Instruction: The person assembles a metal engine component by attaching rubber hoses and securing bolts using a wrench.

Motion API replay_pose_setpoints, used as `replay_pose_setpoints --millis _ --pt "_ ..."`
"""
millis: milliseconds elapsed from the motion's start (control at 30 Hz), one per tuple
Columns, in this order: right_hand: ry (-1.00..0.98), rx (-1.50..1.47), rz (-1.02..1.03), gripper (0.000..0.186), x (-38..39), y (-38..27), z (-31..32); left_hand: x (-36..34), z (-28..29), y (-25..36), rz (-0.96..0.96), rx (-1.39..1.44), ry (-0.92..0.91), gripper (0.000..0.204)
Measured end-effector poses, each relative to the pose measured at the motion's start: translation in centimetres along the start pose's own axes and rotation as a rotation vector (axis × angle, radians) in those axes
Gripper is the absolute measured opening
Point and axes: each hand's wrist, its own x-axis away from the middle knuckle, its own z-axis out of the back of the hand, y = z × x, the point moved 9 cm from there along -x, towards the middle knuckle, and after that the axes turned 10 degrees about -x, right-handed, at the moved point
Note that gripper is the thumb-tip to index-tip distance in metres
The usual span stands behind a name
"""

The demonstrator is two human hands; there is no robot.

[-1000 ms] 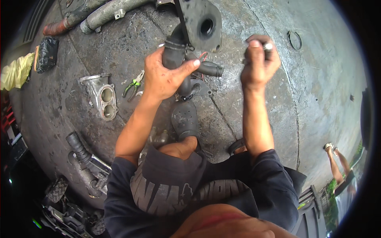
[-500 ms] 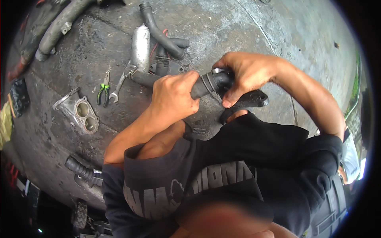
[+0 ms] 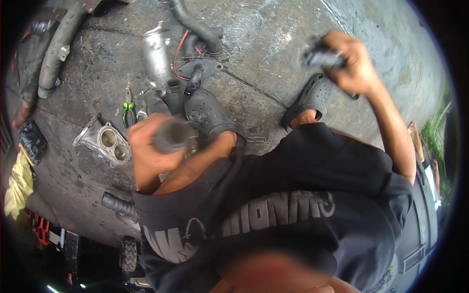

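Observation:
My left hand [image 3: 146,151] is closed around a dark rubber hose piece [image 3: 173,136], held close above my knee; the picture is blurred there. Far out to the right, my right hand [image 3: 351,63] grips a small dark part [image 3: 320,57], raised above my right clog [image 3: 312,95]. My left clog [image 3: 210,115] stands on the concrete floor [image 3: 273,44] beside a cluster of engine parts: a silver metal cylinder [image 3: 156,53], black hoses [image 3: 195,24] and a flat bracket with red wires [image 3: 200,68].
A cast aluminium twin-port housing [image 3: 105,141] lies left of my left hand, with green-handled pliers [image 3: 128,110] above it. A large hose [image 3: 56,53] curves at top left. A ribbed black hose [image 3: 117,204], a yellow cloth [image 3: 17,185] and a black pouch [image 3: 31,141] lie at left.
My hands, together on one hose piece half a second ago, have come apart. The right hand swung far right holding a small dark part; the left hand kept the hose piece and dropped lower.

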Motion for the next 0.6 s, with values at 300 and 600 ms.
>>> replay_pose_setpoints --millis 300,600 --pt "0.083 0.254 -0.587 0.023 -2.4 16.9 -3.1 2.1 6.2 -10.5 0.174 0.838 0.700 0.021" --pt "-0.271 0.219 -0.257 0.061 -11.0 1.6 -12.7 -2.7 7.0 -8.9 0.063 0.718 0.665 0.020"
